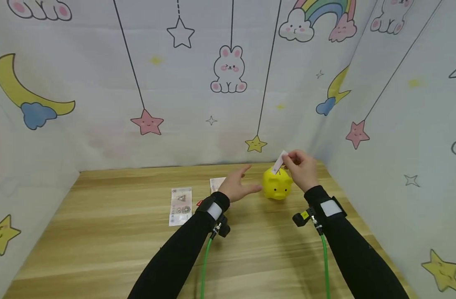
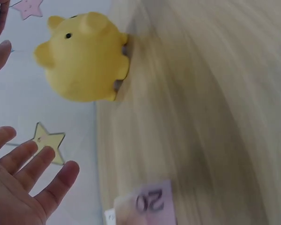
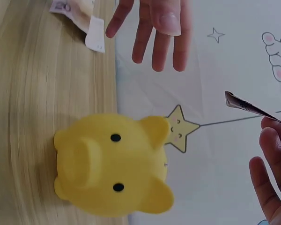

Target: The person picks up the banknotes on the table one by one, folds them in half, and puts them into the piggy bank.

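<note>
A yellow piggy bank stands upright on the wooden table, its snout facing me. My right hand pinches a folded banknote between thumb and fingers. In the right wrist view, the note's free end hangs above the pig's back, apart from it. To the left of the pig is my left hand, fingers spread and holding nothing. Behind that hand lies a banknote, partly hidden; the left wrist view shows a 20 on this note.
Another banknote lies flat farther left on the table. A small red item peeks out beside my left wrist. Printed cloth walls rise at the table's back and sides. Green cables trail from the wrist cameras.
</note>
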The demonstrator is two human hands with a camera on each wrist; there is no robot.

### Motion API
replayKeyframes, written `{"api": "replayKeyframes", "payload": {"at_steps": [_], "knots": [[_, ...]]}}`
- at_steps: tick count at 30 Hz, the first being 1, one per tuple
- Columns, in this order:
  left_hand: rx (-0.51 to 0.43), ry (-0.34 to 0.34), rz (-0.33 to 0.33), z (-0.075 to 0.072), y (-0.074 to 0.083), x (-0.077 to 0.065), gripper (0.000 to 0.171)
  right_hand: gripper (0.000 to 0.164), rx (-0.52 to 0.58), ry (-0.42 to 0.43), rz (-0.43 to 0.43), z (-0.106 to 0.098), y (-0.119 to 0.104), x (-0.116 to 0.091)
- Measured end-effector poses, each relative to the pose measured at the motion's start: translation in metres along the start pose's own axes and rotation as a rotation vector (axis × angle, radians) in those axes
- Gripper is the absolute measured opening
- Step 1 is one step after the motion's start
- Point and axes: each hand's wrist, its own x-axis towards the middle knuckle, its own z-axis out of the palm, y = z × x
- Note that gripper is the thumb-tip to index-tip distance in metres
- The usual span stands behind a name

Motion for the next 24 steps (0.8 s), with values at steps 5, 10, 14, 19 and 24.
{"api": "replayKeyframes", "payload": {"at_steps": [5,10,14,19,24], "knots": [[0.023,-0.034,-0.004,0.028,0.002,0.019,0.1,0.021,-0.088,0.065,0.004,-0.015,0.015,0.003],[0.014,-0.023,0.011,0.05,0.0,0.035,0.103,0.021,-0.124,0.101,0.021,-0.021,0.026,0.009],[-0.025,-0.013,0.024,0.063,-0.006,0.044,0.104,0.022,-0.157,0.097,0.052,-0.015,0.033,0.013],[-0.057,0.019,0.066,0.076,-0.008,0.055,0.104,0.021,-0.197,0.098,0.068,-0.01,0.041,0.016],[-0.112,0.045,0.057,0.087,-0.01,0.061,0.102,0.02,-0.217,0.071,0.072,-0.005,0.049,0.017]]}}
